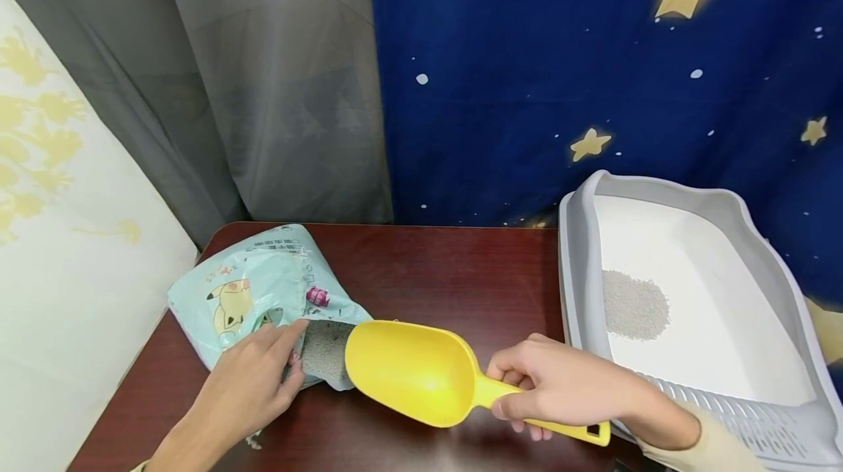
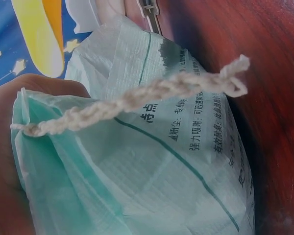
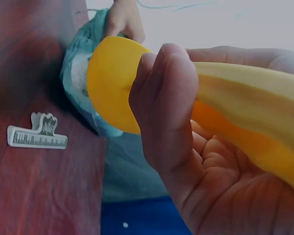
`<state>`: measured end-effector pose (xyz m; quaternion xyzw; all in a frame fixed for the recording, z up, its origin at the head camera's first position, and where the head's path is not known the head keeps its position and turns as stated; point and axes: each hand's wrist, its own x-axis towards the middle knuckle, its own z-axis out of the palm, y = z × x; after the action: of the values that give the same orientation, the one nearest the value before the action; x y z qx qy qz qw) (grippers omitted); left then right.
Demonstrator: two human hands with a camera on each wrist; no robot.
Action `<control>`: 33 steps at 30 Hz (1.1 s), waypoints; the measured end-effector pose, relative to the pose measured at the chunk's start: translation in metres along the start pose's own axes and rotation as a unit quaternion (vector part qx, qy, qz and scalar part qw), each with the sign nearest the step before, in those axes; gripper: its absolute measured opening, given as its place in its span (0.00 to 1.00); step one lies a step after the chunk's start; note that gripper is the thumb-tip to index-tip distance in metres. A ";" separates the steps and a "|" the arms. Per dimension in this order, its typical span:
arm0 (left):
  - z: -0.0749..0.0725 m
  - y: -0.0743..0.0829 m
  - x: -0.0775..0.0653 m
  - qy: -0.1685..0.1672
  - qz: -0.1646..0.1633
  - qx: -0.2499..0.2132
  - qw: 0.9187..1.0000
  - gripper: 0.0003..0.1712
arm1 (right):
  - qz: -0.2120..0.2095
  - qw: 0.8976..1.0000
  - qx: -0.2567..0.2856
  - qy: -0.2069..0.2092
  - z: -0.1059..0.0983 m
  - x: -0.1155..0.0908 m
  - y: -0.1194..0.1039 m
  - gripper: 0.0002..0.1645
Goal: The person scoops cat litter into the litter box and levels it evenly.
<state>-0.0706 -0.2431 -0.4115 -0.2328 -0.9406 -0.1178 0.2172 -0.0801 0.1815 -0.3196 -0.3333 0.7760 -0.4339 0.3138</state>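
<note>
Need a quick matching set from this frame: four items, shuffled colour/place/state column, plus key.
Items
1. scoop
2. bag
3. tray
4. starred curtain

Descriptions
A. dark blue, behind the table
B. gripped by the right hand
C. grey and white, a patch of granules inside
D. pale blue-green, the left hand at its opening

Pairs: 1-B, 2-D, 3-C, 4-A
</note>
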 end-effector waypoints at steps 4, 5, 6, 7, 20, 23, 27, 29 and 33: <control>0.000 0.001 0.002 -0.007 -0.004 -0.004 1.000 0.27 | 0.007 1.000 -0.005 -0.003 0.005 0.013 0.000 0.09; 0.000 0.002 0.003 -0.009 -0.005 -0.005 1.000 0.27 | 0.010 1.000 -0.006 -0.004 0.006 0.016 0.000 0.09; 0.000 0.002 0.003 -0.011 -0.006 -0.006 1.000 0.27 | 0.015 1.000 -0.008 -0.005 0.007 0.019 0.000 0.09; -0.001 0.002 0.003 -0.012 -0.006 -0.007 1.000 0.27 | 0.021 1.000 -0.009 -0.005 0.007 0.022 0.000 0.09; -0.001 0.008 0.005 -0.011 0.018 -0.004 1.000 0.28 | 0.103 0.994 -0.039 -0.009 0.004 0.040 -0.020 0.11; 0.000 0.008 0.006 -0.001 0.031 0.003 1.000 0.28 | 0.125 0.991 -0.045 -0.014 0.002 0.040 -0.028 0.12; 0.001 0.008 0.006 0.001 0.043 0.011 0.999 0.28 | 0.144 0.988 -0.054 -0.020 0.000 0.042 -0.035 0.13; 0.001 0.008 0.006 -0.003 0.045 0.014 0.999 0.28 | 0.149 0.987 -0.056 -0.023 0.000 0.043 -0.036 0.14; 0.002 0.009 0.004 -0.006 0.047 0.015 0.999 0.28 | 0.160 0.986 -0.046 -0.027 0.002 0.048 -0.034 0.14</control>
<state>-0.0703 -0.2335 -0.4099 -0.2741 -0.9315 -0.0921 0.2205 -0.0981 0.1290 -0.2997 -0.2300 0.8299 -0.3326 0.3843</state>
